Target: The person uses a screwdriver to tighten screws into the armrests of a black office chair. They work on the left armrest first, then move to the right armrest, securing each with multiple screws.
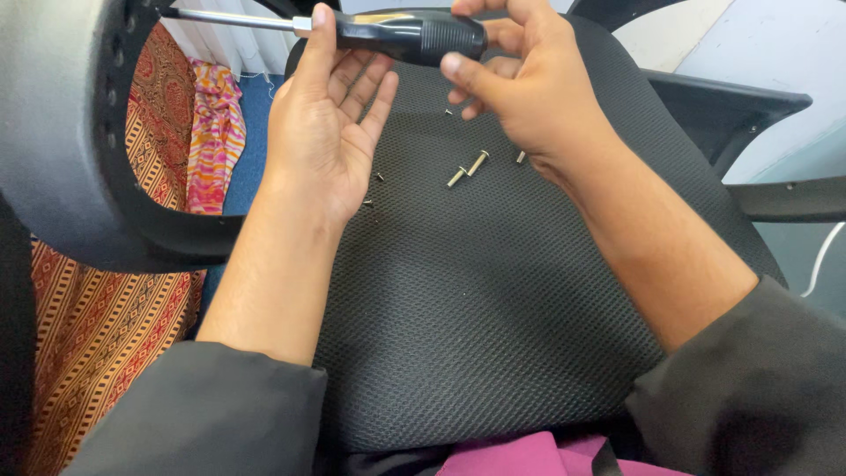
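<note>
A black mesh chair seat (493,300) fills the view, loose bolts (467,167) lying where its dip keeps them. The right hand (520,84) grips a screwdriver (397,33) by its handle; the left hand (326,123), fingers spread, steadies the shaft end.

I'm in a lived-in room at home, by the look of it: patterned orange cloth (97,326) and a pink-striped fabric (214,132) lie on a blue floor (251,150), beside the black mesh office-chair seat (476,308) with loose bolts (467,167) on it.
</note>
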